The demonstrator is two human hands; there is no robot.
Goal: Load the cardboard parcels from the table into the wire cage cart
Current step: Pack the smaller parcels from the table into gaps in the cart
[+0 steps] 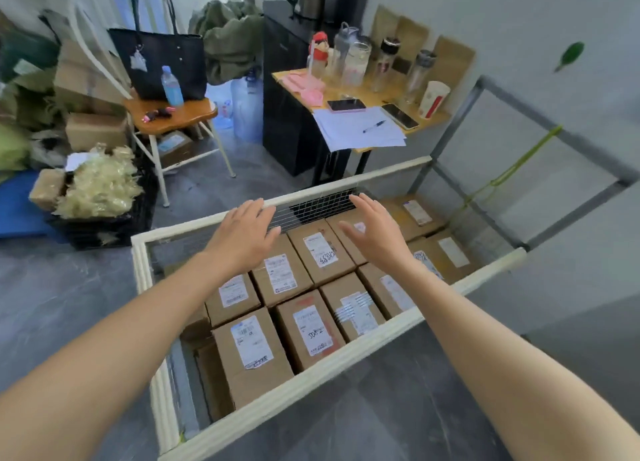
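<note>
The wire cage cart (140, 252) with a cream padded rim fills the lower middle of the head view. Several cardboard parcels (313, 327) with white shipping labels stand packed side by side inside it. Both of my arms reach over the cart. My left hand (244, 233) hovers above the parcels near the far rim, fingers straight and spread, holding nothing. My right hand (375, 233) hovers beside it, palm turned inward, fingers straight, also empty. Neither hand touches a parcel.
A small wooden table (349, 89) behind the cart carries bottles, phones, papers (358, 129) and a paper cup. A chair (169, 114) with a black tote bag stands at the left, with more boxes (95, 129) and a black crate (107, 228) of packing filler on the floor.
</note>
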